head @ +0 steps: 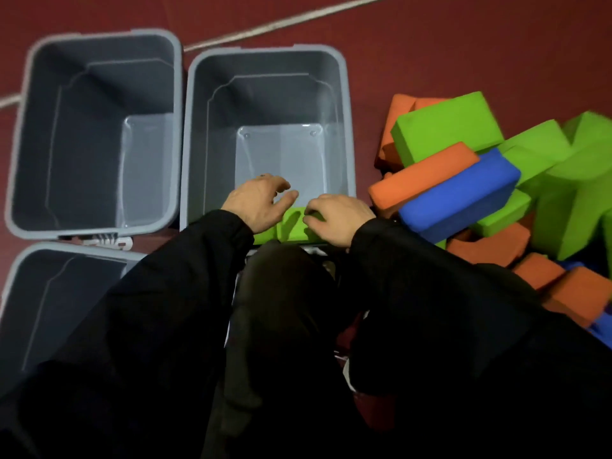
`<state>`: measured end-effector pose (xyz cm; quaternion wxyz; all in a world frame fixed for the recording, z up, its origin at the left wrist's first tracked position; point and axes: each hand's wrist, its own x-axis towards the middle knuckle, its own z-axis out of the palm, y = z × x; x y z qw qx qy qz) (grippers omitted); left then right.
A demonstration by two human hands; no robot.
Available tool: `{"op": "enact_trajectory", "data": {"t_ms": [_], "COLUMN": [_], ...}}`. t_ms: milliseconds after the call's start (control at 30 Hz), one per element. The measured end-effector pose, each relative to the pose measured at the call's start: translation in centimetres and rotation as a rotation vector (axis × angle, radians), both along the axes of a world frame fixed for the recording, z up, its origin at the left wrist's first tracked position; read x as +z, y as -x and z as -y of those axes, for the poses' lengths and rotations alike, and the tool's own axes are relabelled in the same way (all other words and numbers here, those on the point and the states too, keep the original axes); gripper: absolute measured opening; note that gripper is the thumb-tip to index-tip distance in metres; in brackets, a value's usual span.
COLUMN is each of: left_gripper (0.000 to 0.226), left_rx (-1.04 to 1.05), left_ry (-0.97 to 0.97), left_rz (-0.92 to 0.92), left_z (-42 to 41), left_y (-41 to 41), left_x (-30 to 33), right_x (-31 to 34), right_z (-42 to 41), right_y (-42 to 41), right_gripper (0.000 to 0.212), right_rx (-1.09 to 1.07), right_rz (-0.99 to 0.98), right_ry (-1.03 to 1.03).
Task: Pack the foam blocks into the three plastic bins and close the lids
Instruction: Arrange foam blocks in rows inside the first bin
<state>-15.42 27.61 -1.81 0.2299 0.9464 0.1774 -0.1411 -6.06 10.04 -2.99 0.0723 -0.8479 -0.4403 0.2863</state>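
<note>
Both hands on a green foam block (291,226) at the near rim of the middle bin (198,127).
Black sleeves hide most of that block and part of the third bin (20,276); dark red floor (463,44) with a pale line; block pile (496,180) runs off-frame right. Left hand (256,202) fingers loose, resting; right hand (337,217) fingers curl onto the block.

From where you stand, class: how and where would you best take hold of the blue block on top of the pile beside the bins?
Grip the blue block across its two long side faces, coming down from above. It lies on top of the pile, resting on an orange block and green ones, so its top and near long side are exposed and nothing seems to pin it. It looks wide, so probably use both hands, one near each end.
</note>
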Motion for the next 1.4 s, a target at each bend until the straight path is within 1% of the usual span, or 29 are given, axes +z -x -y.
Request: {"op": "enact_trajectory", "data": {"t_ms": [67,167,267,367,467,567,667,800,900,967,1033,1100,1167,1233,1267,1333,1400], "left_gripper": [0.055,0.045,0.050,0.046,0.042,0.038,0.034,0.040,0.041,0.055,0.079,0.095,0.098,0.095,0.095,0.096,0.089], "left_rx": [-0.020,-0.104,-0.202,-0.293,-0.337,-0.356,-0.304,-0.237,-0.197,-0.157,-0.144,-0.175,-0.198,-0.189,-0.169,-0.133,-0.162], "left_ry": [0.024,0.013,0.013,-0.003,0.014,-0.002,-0.026,-0.030,-0.042,-0.075,-0.102,-0.089,-0.076,-0.087,-0.092,-0.102,-0.172], "left_rz": [0.054,0.115,0.208,0.280,0.289,0.254,0.166,0.000,-0.115,-0.198,-0.298,-0.371,-0.384,-0.339,-0.318,-0.295,-0.260], "left_z": [1.4,4.3,8.3,13.1,17.4,20.1,20.9,20.2,20.0,20.1,19.9,19.3,18.7,18.4,18.4,18.4,18.5], "left_y": [-1.7,-4.4,-7.0,-9.9,-11.9,-13.1,-14.0,-15.0,-15.4,-15.4,-15.2,-15.1,-14.8,-14.7,-14.7,-14.9,-15.3], "left_x": [2.6,5.9,8.7,10.6,10.9,9.3,6.7,2.2,-1.4,-3.4,-5.1,-7.0,-8.3,-9.1,-9.1,-8.7,-8.5], "right_x": [2.6,6.4,9.5,11.7,12.2,11.1,8.9,5.2,2.7,1.4,0.1,-1.1,-2.2,-3.2,-3.7,-4.3,-4.3], "right_z": [1.4,4.4,8.2,12.7,17.1,20.8,22.9,23.1,22.1,21.1,20.2,20.0,20.4,21.1,21.5,21.8,21.3], "right_y": [-0.8,-2.4,-3.8,-5.2,-6.7,-8.1,-9.2,-10.1,-10.2,-10.3,-10.3,-10.4,-10.3,-10.2,-10.0,-9.4,-9.3], "right_gripper": [0.028,0.027,0.026,0.027,0.024,0.023,0.027,0.043,0.057,0.065,0.067,0.067,0.066,0.071,0.070,0.058,0.045], "right_rx": [-0.031,-0.108,-0.142,-0.180,-0.227,-0.299,-0.314,-0.228,-0.068,0.079,0.213,0.244,0.225,0.261,0.276,0.269,0.252], "right_rz": [0.055,0.123,0.191,0.274,0.299,0.285,0.264,0.229,0.214,0.199,0.191,0.199,0.247,0.325,0.366,0.444,0.526], "right_ry": [-0.040,-0.078,-0.103,-0.094,-0.064,-0.045,0.031,0.082,0.053,0.049,0.097,0.161,0.163,0.131,0.095,0.007,-0.059]}}
